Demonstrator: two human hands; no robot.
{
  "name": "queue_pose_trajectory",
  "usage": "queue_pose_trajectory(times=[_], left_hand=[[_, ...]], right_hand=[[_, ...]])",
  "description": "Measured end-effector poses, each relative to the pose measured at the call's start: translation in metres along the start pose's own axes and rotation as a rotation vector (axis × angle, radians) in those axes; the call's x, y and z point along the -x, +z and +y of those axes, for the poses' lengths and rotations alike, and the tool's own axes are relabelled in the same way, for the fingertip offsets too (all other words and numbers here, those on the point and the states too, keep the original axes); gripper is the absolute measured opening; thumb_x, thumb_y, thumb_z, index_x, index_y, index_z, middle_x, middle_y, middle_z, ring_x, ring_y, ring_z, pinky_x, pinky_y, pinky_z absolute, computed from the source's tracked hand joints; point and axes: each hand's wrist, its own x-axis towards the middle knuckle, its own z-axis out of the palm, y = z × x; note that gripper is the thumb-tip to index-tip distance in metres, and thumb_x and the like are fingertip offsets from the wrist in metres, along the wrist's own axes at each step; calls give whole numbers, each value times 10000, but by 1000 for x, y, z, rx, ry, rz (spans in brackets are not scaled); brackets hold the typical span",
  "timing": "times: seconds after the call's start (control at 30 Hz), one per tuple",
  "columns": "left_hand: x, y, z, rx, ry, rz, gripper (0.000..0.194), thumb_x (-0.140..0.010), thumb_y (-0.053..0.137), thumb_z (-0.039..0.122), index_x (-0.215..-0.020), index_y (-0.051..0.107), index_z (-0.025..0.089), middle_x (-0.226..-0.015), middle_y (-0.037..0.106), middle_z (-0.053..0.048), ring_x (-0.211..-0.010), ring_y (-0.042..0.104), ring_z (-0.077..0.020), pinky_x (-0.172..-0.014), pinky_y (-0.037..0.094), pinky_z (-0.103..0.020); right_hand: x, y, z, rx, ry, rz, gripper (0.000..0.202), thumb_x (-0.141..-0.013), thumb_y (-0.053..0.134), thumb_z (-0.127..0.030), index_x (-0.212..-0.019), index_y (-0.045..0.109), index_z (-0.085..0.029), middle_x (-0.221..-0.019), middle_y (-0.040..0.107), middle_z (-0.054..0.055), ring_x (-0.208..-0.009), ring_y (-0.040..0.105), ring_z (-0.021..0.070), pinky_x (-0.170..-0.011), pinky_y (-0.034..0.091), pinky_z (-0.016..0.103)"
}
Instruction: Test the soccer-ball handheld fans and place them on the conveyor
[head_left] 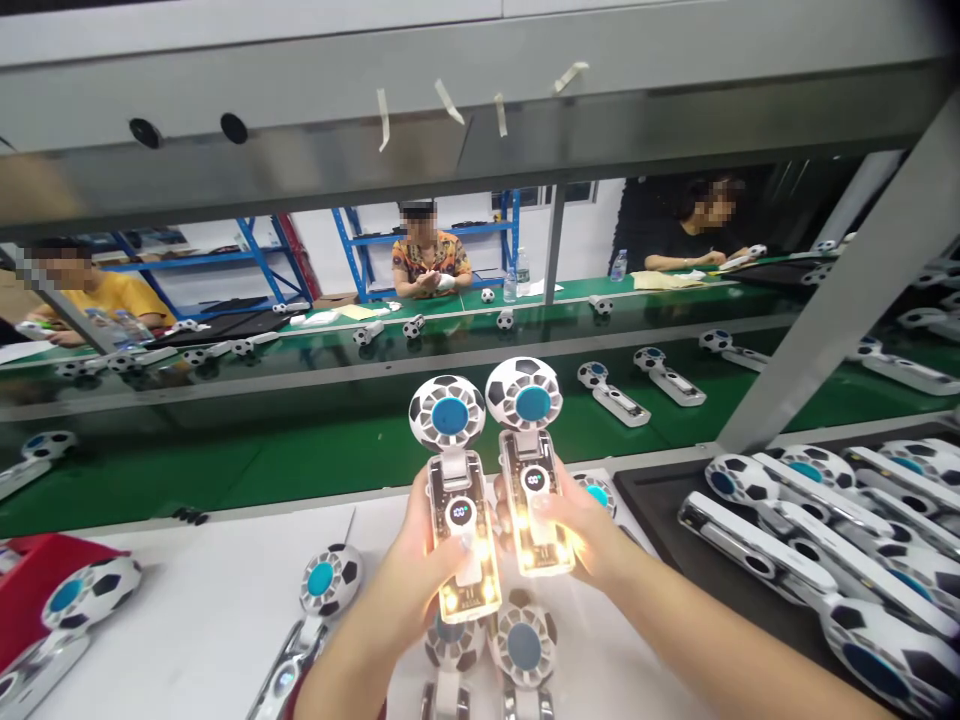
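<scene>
Our left hand (414, 570) is gripping the left football-patterned handheld fan (455, 482), our right hand (596, 525) the right football-patterned handheld fan (525, 447), both above the white tabletop (210, 600). We are holding them heads up, side by side, thumbs (559, 510) lying over the lower fronts, likely so that both displays (460, 513), which are showing 100, are facing us together. Warm lights (489, 589) are glowing near the lower ends. Two lower fans (524, 647) are showing beneath our hands. On our right, a black tray (656, 492) is holding other fans (806, 545) in close rows, probably keeping them orderly; beyond, a green conveyor belt (225, 460) is bearing spaced-out fans (620, 403).
</scene>
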Motion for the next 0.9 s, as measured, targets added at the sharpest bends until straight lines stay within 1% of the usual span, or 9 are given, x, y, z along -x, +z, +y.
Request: queue_pose_trajectory(times=[0.13, 0.23, 0.33, 0.4, 0.47, 0.53, 0.63, 0.8, 0.9], left_hand=[[4, 7, 3, 43, -8, 2, 676, -695, 678, 326, -1257, 302, 309, -1065, 575, -93, -863, 602, -287, -653, 495, -370], [5, 9, 4, 53, 3, 30, 666, -703, 669, 326, -1262, 309, 305, -1126, 555, -108, -926, 583, -312, -668, 493, -375], [4, 8, 3, 55, -3, 53, 692, -690, 679, 322, -1270, 301, 309, -1091, 568, -100, -876, 597, -291, -656, 496, -365], [5, 5, 3, 70, -16, 50, 708, -681, 687, 311, -1267, 290, 309, -1029, 583, -83, -801, 609, -254, -636, 499, -346], [5, 3, 3, 82, -14, 50, 703, -677, 696, 300, -1249, 287, 309, -976, 589, -65, -758, 611, -229, -621, 502, -329], [6, 1, 2, 85, -15, 43, 679, -681, 698, 296, -1227, 294, 312, -941, 590, -55, -732, 615, -220, -608, 508, -325], [7, 0, 2, 98, -30, 22, 640, -692, 687, 289, -1209, 310, 329, -923, 586, -42, -712, 620, -215, -610, 519, -339], [7, -1, 2, 84, 0, -2, 666, -678, 690, 319, -1221, 303, 304, -932, 580, -62, -743, 615, -236, -609, 523, -342], [7, 0, 2, 68, 9, -27, 707, -647, 719, 334, -1215, 298, 305, -944, 576, -61, -745, 616, -235, -624, 522, -350]], right_hand=[[2, 5, -3, -17, 7, 2, 527, -703, 632, -306, -1167, 382, -288, -986, 583, 31, -844, 598, 203, -714, 477, 362], [2, 6, -2, -41, 5, 27, 586, -689, 649, -284, -1190, 346, -277, -1022, 569, 43, -864, 586, 194, -713, 470, 336], [1, 5, -1, -60, -11, -8, 532, -701, 644, -307, -1144, 352, -262, -939, 571, 33, -771, 592, 177, -644, 476, 323], [1, 5, 0, -61, 4, -59, 461, -725, 621, -334, -1093, 354, -256, -900, 565, 27, -719, 595, 180, -609, 484, 346], [1, 5, 0, -51, 14, -88, 439, -739, 610, -340, -1076, 340, -258, -865, 557, 19, -686, 595, 182, -581, 487, 357], [1, 6, -1, -61, 22, -116, 437, -748, 605, -331, -1080, 330, -260, -847, 549, 12, -678, 595, 180, -573, 485, 357], [2, 7, -3, -91, 30, -158, 424, -766, 591, -320, -1093, 326, -269, -887, 550, 18, -704, 597, 180, -598, 483, 363], [2, 7, 0, -72, -20, -160, 445, -769, 603, -306, -1110, 321, -259, -890, 571, 30, -696, 599, 173, -587, 488, 341], [2, 3, 3, -61, -30, -130, 443, -774, 603, -301, -1112, 323, -247, -879, 565, 33, -693, 600, 172, -575, 491, 330]])
